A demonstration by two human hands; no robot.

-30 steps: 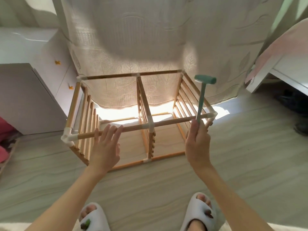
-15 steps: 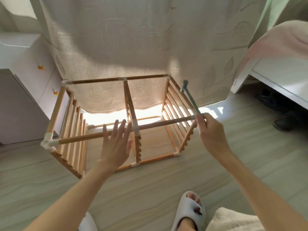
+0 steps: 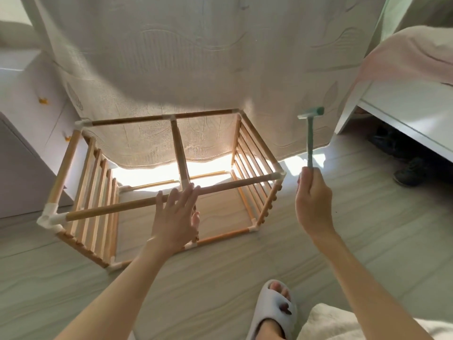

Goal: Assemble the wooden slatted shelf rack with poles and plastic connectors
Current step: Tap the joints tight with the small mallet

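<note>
Pale floor (image 3: 367,241) bears the rack (image 3: 161,182).
Left hand (image 3: 175,214) presses flat-fingered on its near pole (image 3: 110,209); right hand (image 3: 312,204), beside it, grips a raised hammer (image 3: 310,133).

The rack (image 3: 171,182) is open on top between its poles. A curtain (image 3: 196,69) hangs close behind it, and a cabinet (image 3: 22,168) stands just left. The floor (image 3: 367,229) on the right is free.

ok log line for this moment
left hand flat on front pole | right hand holds hammer raised | rack on floor
</note>
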